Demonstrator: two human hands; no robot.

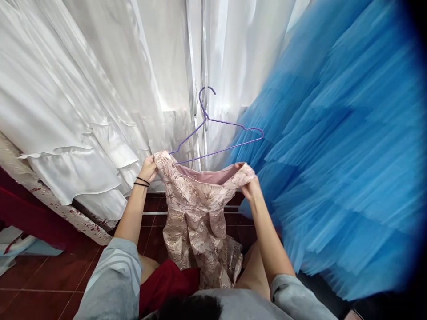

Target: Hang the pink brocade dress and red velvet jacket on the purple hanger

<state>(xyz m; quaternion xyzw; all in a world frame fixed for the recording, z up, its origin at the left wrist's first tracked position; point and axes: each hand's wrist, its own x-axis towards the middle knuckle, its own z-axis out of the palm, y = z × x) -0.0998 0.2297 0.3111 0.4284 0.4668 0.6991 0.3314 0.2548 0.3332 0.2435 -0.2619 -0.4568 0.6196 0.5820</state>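
Note:
A pink brocade dress [200, 200] hangs between my two hands, its neckline facing up and its skirt falling toward my lap. My left hand [148, 170] grips the dress at its left shoulder, with black bands at the wrist. The opposite shoulder is pinched in my right hand [251, 186], whose fingers are partly hidden behind the fabric. A purple wire hanger [233, 123] tilts above the neckline. Its left end goes into the left shoulder of the dress, while its right end sticks out free, apart from the right shoulder.
White satin gowns [110, 89] hang in front and to the left. A big blue tulle skirt [340, 146] fills the right side. Metal poles [204, 58] stand behind the hanger. Dark red floor tiles [46, 278] and red fabric [30, 209] show at lower left.

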